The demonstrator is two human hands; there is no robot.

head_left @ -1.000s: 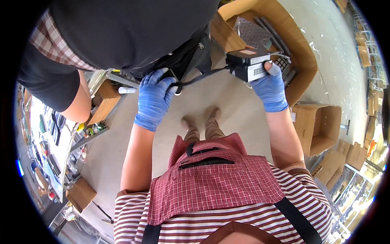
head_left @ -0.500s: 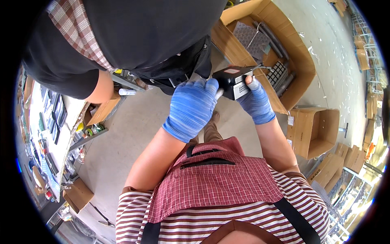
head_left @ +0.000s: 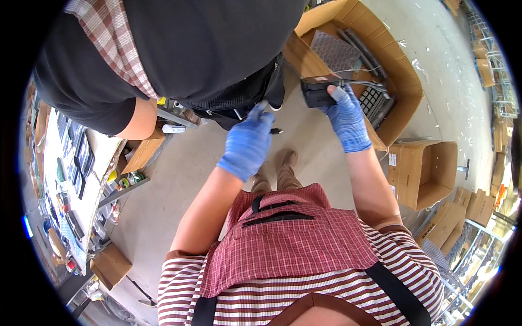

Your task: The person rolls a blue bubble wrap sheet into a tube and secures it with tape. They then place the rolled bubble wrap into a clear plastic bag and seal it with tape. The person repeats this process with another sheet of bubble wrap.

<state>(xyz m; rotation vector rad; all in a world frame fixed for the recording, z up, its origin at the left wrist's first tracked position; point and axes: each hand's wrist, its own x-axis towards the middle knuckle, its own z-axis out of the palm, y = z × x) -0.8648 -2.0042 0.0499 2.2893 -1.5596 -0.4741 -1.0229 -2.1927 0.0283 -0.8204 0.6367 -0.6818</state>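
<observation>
Black plastic is what your right hand point(head_left: 348, 120) grips: a small boxy device point(head_left: 318, 90), pinched at its near end with your gloved thumb on top and the fingers wrapped beneath, held out over the big open cardboard box point(head_left: 405, 81). Thin cables point(head_left: 363, 83) trail from the side of the device away from your palm, toward the grey keyboard point(head_left: 376, 103) lying in that box. Your left hand point(head_left: 247, 144), also in a blue glove, is closed narrowly around a slim dark cable end point(head_left: 274, 130), whose small plug tip pokes out just past your fingertips, pointing toward the device but well short of it. Judging by its hard shell, the device should feel rigid and fairly light, yet smooth enough to slide against nitrile, so keep your hold across the flat faces rather than on the corners, and clear of the cable side. The lead looks limp and light; grip it close behind the plug, where it is stiffest. Another person in a dark top point(head_left: 179, 49) stands just beyond your left hand.
</observation>
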